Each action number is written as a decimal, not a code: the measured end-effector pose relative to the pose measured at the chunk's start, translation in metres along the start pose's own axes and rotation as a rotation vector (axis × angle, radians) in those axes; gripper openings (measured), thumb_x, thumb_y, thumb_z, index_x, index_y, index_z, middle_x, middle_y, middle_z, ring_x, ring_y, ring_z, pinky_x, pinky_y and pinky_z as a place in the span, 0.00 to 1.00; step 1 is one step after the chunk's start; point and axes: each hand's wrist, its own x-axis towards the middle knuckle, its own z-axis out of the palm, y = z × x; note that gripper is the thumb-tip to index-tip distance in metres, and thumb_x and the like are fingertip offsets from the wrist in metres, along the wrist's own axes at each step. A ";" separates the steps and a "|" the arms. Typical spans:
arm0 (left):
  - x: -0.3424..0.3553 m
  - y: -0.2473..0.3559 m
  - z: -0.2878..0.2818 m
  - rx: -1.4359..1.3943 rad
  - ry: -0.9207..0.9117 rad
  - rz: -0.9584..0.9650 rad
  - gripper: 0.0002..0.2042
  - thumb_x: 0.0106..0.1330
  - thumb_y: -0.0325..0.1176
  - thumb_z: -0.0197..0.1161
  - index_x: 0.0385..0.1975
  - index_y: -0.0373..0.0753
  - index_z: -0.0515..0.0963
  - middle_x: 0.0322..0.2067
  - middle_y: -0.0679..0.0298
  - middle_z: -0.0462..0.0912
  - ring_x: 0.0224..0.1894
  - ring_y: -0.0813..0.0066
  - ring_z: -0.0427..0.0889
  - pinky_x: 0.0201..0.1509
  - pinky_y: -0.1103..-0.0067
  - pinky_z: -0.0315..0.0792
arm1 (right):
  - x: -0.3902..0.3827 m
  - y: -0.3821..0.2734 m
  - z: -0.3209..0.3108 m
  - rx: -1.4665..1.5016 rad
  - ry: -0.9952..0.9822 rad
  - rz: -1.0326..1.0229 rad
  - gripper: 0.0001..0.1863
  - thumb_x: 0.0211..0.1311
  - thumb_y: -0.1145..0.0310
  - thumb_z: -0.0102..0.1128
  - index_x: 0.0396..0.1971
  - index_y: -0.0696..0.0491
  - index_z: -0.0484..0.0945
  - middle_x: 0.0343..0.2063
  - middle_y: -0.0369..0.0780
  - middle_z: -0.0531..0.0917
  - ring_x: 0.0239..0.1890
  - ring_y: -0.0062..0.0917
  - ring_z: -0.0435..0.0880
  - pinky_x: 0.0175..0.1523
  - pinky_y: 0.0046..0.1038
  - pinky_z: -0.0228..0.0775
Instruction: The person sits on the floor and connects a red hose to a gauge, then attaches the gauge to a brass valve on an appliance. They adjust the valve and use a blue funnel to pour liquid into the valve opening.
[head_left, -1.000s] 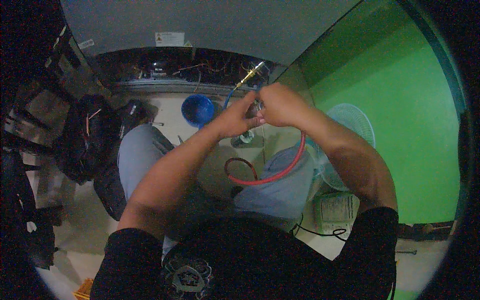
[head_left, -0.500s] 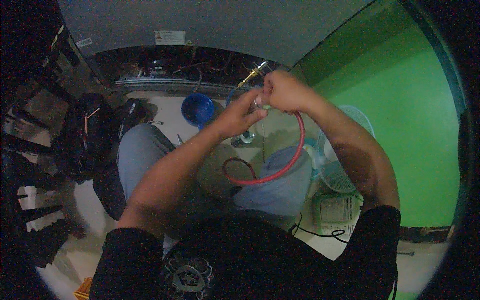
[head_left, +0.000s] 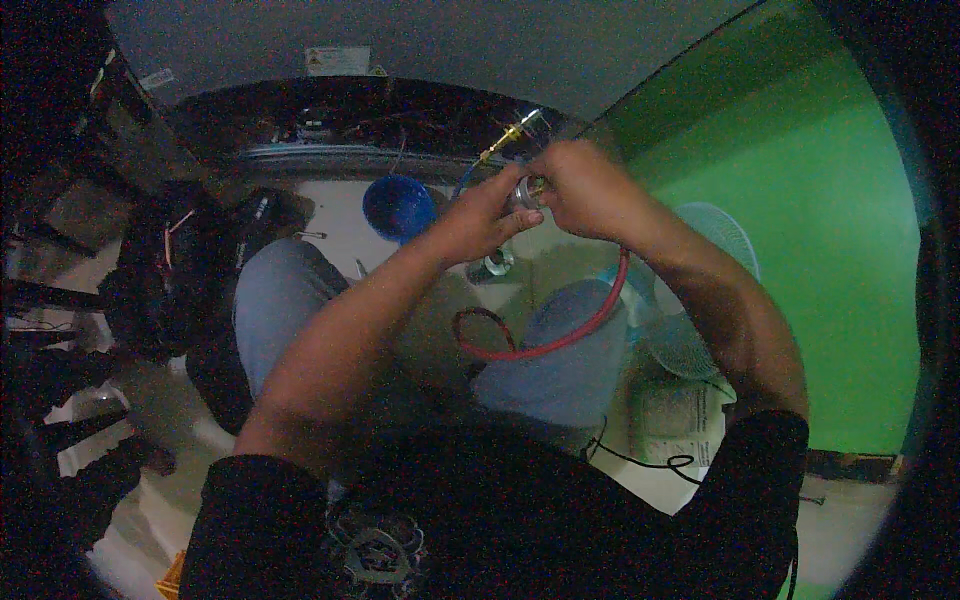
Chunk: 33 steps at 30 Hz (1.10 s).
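My left hand (head_left: 478, 222) is closed around a round, silvery metal fitting (head_left: 521, 194), its thumb along the lower side. Against the fitting's right side, my right hand (head_left: 588, 196) is curled with the fingers bent inward. A red hose (head_left: 590, 325) hangs below that hand, curves over my knee and ends in a loop. Whether the right fingers grip the hose end or a small brass-coloured part by the fitting is hard to see. Just beyond both hands, a brass valve-like piece (head_left: 512, 134) stands out at a slant, a thin blue tube running down from it.
A blue bowl (head_left: 398, 208) and a shiny metal piece (head_left: 495, 263) lie on the floor ahead. On the right are a white fan (head_left: 715, 245), a green wall (head_left: 830, 250) and a black cable (head_left: 655, 463). A dark bag (head_left: 165, 270) sits left; a grey panel (head_left: 450, 50) hangs ahead.
My right hand has turned and shifted slightly right, uncovering more of the metal fitting. The red hose has swung a little to the right with it. The left hand stays nearly in place.
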 end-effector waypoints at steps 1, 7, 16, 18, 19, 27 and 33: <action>0.000 0.000 0.000 0.004 -0.014 -0.027 0.28 0.64 0.45 0.64 0.59 0.39 0.63 0.44 0.51 0.79 0.47 0.56 0.79 0.50 0.65 0.70 | -0.001 -0.001 -0.001 -0.021 0.015 -0.063 0.16 0.45 0.75 0.67 0.38 0.58 0.81 0.34 0.52 0.82 0.40 0.49 0.81 0.45 0.44 0.73; 0.008 -0.006 0.006 0.130 -0.106 -0.042 0.28 0.62 0.46 0.66 0.56 0.37 0.65 0.43 0.48 0.79 0.47 0.50 0.79 0.50 0.63 0.71 | -0.007 0.011 0.003 0.018 0.024 -0.140 0.20 0.42 0.72 0.71 0.39 0.57 0.80 0.32 0.52 0.82 0.39 0.50 0.81 0.44 0.44 0.73; 0.016 -0.010 0.018 0.320 -0.053 -0.010 0.23 0.61 0.46 0.66 0.47 0.35 0.70 0.41 0.46 0.78 0.45 0.47 0.78 0.47 0.61 0.71 | -0.006 0.010 0.000 0.002 -0.113 -0.017 0.12 0.49 0.68 0.69 0.31 0.60 0.81 0.29 0.54 0.82 0.37 0.51 0.81 0.43 0.45 0.73; 0.017 -0.007 0.015 0.250 -0.123 -0.057 0.25 0.62 0.45 0.66 0.52 0.36 0.69 0.47 0.48 0.78 0.49 0.48 0.78 0.51 0.60 0.71 | -0.002 0.008 -0.003 -0.050 -0.195 0.065 0.13 0.50 0.66 0.68 0.30 0.61 0.81 0.29 0.55 0.82 0.36 0.52 0.81 0.43 0.45 0.73; 0.018 -0.005 0.013 0.225 -0.156 -0.084 0.26 0.62 0.44 0.66 0.54 0.37 0.68 0.50 0.48 0.77 0.52 0.49 0.78 0.53 0.60 0.71 | 0.000 0.008 -0.004 -0.063 -0.221 0.082 0.13 0.51 0.65 0.68 0.29 0.61 0.81 0.29 0.55 0.81 0.36 0.52 0.81 0.43 0.45 0.73; 0.020 0.001 0.005 0.136 -0.055 0.017 0.30 0.62 0.50 0.64 0.58 0.38 0.65 0.47 0.46 0.77 0.52 0.48 0.77 0.54 0.60 0.70 | 0.010 0.027 -0.002 0.135 0.066 0.049 0.11 0.47 0.73 0.68 0.27 0.59 0.75 0.26 0.46 0.81 0.31 0.39 0.82 0.37 0.38 0.74; 0.021 0.001 0.014 0.106 0.065 0.004 0.30 0.62 0.53 0.62 0.59 0.44 0.66 0.46 0.49 0.78 0.50 0.49 0.78 0.52 0.61 0.71 | 0.019 0.036 -0.004 0.292 0.032 0.056 0.13 0.47 0.63 0.69 0.25 0.56 0.77 0.25 0.48 0.81 0.30 0.40 0.82 0.37 0.40 0.73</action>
